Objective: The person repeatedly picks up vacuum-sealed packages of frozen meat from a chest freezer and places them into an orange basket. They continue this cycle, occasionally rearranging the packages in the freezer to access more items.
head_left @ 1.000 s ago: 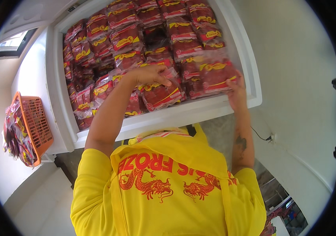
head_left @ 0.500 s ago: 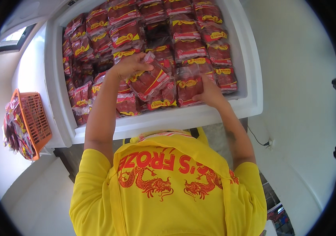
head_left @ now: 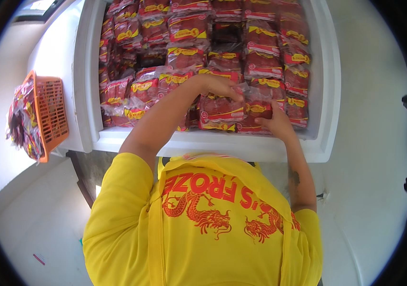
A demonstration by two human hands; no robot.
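Observation:
Clear plastic packets of dark red meat with yellow-and-red labels fill a white chest freezer (head_left: 325, 95). My left hand (head_left: 222, 87) pinches the top edge of one meat packet (head_left: 220, 110), which sits upright in the near row. Just right of it, my right hand (head_left: 278, 125) grips the neighbouring meat packet (head_left: 257, 108) at its right side, with the thumb across its lower front. Those two packets stand side by side, close to the freezer's near wall. The fingers behind the packets are partly hidden.
Stacked packets (head_left: 186, 29) rise in columns behind my hands, with dark gaps between some. An orange basket (head_left: 51, 112) holding more packets hangs at the freezer's left. The freezer's near rim (head_left: 189, 142) lies under my forearms. A plug (head_left: 325, 195) is at the right wall.
My left hand has moved right with its packet, turning it from tilted to nearly straight beside the other one. My right hand stays at its packet. The whole view has shifted.

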